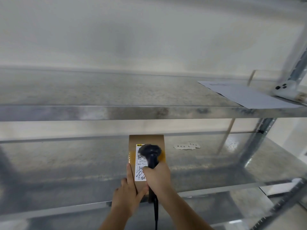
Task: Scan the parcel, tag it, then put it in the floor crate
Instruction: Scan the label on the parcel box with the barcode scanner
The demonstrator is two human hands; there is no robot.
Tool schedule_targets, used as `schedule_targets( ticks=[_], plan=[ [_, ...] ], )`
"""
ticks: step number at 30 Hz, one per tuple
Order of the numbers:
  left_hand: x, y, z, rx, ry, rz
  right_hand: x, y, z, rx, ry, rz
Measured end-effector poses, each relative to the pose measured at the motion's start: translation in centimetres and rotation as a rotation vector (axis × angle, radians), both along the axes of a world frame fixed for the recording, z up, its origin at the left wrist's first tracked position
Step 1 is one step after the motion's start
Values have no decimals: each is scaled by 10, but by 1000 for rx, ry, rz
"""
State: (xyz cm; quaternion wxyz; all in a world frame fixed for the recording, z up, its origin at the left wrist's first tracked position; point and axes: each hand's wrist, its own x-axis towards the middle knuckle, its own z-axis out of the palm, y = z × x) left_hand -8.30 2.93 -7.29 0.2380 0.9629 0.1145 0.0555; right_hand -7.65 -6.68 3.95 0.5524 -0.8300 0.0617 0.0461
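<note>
A brown cardboard parcel (146,140) with a white shipping label (138,170) lies on the middle metal shelf (66,163). My left hand (127,195) grips its near left corner, fingers along the left edge. My right hand (157,178) holds a black barcode scanner (150,152) by the handle, its head pointing down over the label's top. The scanner's cable (155,213) hangs down between my forearms. Small white tags (186,145) with printed characters lie on the same shelf, right of the parcel. No floor crate is in view.
An upper metal shelf (116,112) juts out above the parcel. On its right end lie a white sheet of paper (245,95) and a white phone (285,91) leaning on the rack post (297,67). A lower shelf (232,205) shows below.
</note>
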Motion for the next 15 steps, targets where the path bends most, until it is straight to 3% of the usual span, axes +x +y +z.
schedule_targets(
  ticks=[15],
  plan=[
    [-2,-1,2,-13,2,2,-3,0,0,-38,60,18]
  ],
)
